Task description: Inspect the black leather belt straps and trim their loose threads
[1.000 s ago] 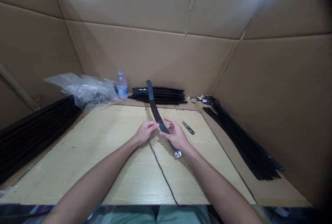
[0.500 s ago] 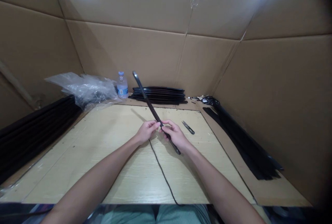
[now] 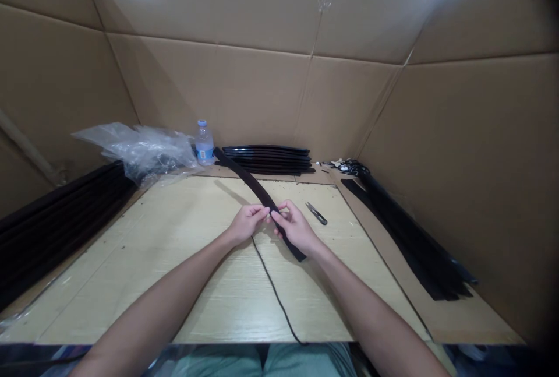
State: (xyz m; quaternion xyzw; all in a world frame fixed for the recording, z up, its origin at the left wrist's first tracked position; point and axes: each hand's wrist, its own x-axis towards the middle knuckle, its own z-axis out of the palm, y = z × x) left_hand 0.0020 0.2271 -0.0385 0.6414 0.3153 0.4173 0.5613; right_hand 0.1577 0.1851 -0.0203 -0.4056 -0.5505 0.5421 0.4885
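Observation:
Over the middle of the table, a long black strip (image 3: 250,182) slants from upper left to lower right with its matte side facing me. My right hand (image 3: 296,226) is closed round its lower part, thumb on top; the strip's end sticks out below the palm. My left hand (image 3: 248,222) pinches at the strip's left edge, fingertips almost meeting the right thumb. A thin dark cord (image 3: 273,286) runs from under my left hand to the table's front edge; its upper end is hidden. Thread snips (image 3: 317,213) lie just right of my hands.
Black strips are stacked at the back (image 3: 266,159), with another pile at right (image 3: 406,237) and long dark pieces at left (image 3: 61,219). A water bottle (image 3: 204,144) stands beside crumpled clear plastic bags (image 3: 148,150). Cardboard walls (image 3: 257,85) enclose the table (image 3: 131,284).
The strip has turned about its length, from its narrow edge and glossy side to its broad matte face. Its far end has dropped lower and leftward. Both hands stay nearly in place.

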